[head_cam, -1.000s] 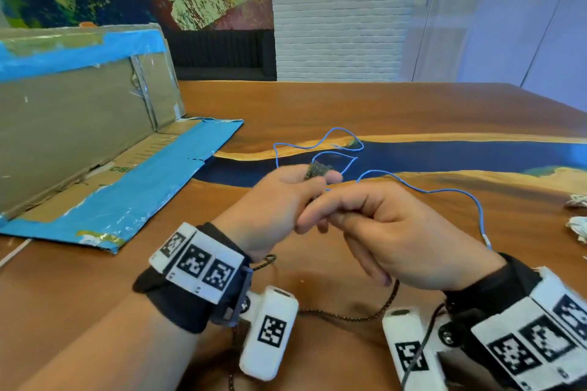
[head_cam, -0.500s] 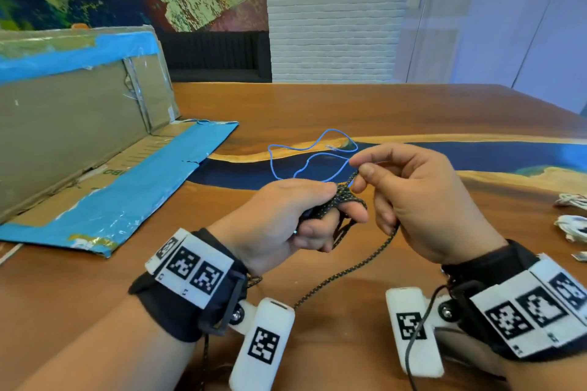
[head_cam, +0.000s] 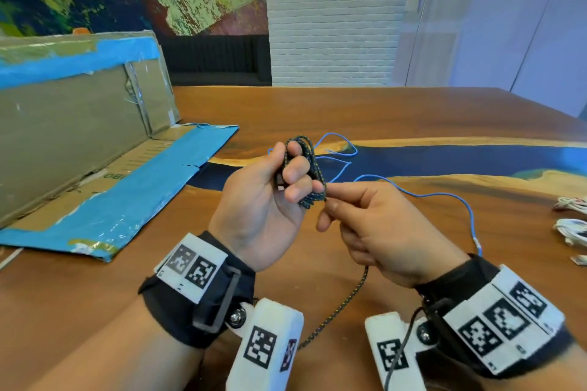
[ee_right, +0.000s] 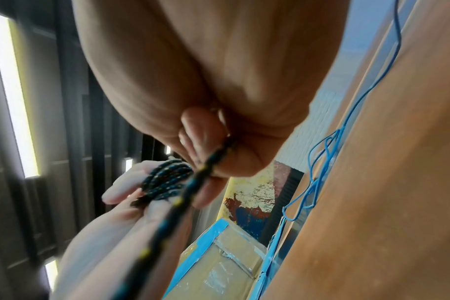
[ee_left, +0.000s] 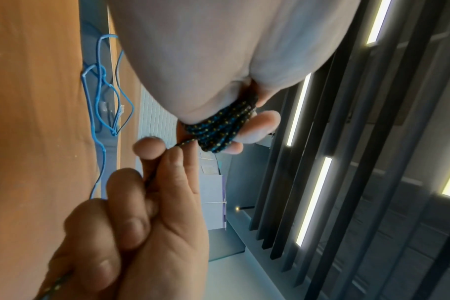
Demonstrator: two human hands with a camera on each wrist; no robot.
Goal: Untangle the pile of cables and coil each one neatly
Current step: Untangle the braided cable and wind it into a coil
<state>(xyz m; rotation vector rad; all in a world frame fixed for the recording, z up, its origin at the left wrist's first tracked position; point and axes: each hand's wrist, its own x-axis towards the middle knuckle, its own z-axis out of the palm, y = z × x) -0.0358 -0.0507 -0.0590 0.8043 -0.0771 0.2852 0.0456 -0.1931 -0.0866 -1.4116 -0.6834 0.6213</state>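
My left hand (head_cam: 293, 174) is raised above the table, its fingers curled through a small coil of black braided cable (head_cam: 313, 168) flecked with yellow and blue. Right beside the coil's lower end, my right hand (head_cam: 328, 203) pinches the cable's free run between thumb and forefinger. The loose tail (head_cam: 346, 301) hangs down between my wrists. The left wrist view shows the coil (ee_left: 224, 127) wrapped round my fingers and the right hand (ee_left: 154, 154) pinching the strand. A thin blue cable (head_cam: 413, 192) lies loose on the table behind my hands.
An opened cardboard box (head_cam: 79, 136) with blue tape lies at the left, its flap flat on the wooden table (head_cam: 381, 111). White cables (head_cam: 571, 228) lie bundled at the right edge. A blue resin strip (head_cam: 460, 162) crosses the tabletop.
My left hand has lifted and turned the coil upright. My right hand has dropped from above the coil to just below it, still pinching the black cable.
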